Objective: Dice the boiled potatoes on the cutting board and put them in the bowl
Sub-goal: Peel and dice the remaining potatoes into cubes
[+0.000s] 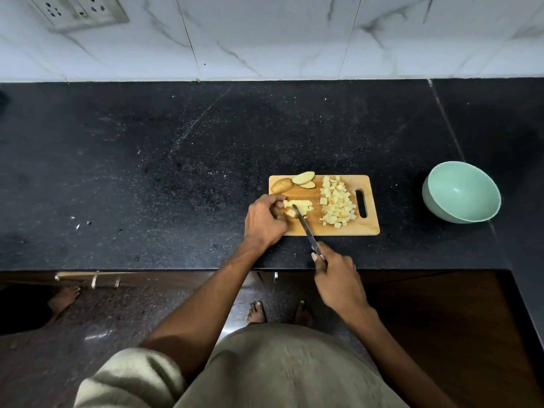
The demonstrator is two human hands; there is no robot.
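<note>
— Left hand (265,220)?
— Curled over the potato (297,208) being cut, near the board's (347,229) left edge, fingertips pinning the pieces down.
— Right hand (335,278)?
— Wrapped tight round the knife (306,229) handle, off the board's near edge, forefinger stretched along the top. Blade angled up and left, tip in among the half-cut pieces just beside the left fingers.
— Already diced?
— Heaped as cubes (337,206) on the board's right half, just left of the handle slot, reaching from far edge almost to near edge.
— Uncut?
— At the far-left corner: one piece with skin up (282,185), then two wedges (304,180) cut face up, one poking over the far edge.
— Bowl (461,192)?
— Pale green, on the counter (176,157) well right of the board, close to the counter's right end, tilted toward the camera by the lens or for real: cannot tell. No potato inside.
— Elsewhere?
— White crumbs toward the counter's left. Marble wall (265,33) behind with a socket plate (78,11) at upper left. Bare feet on the floor below.
</note>
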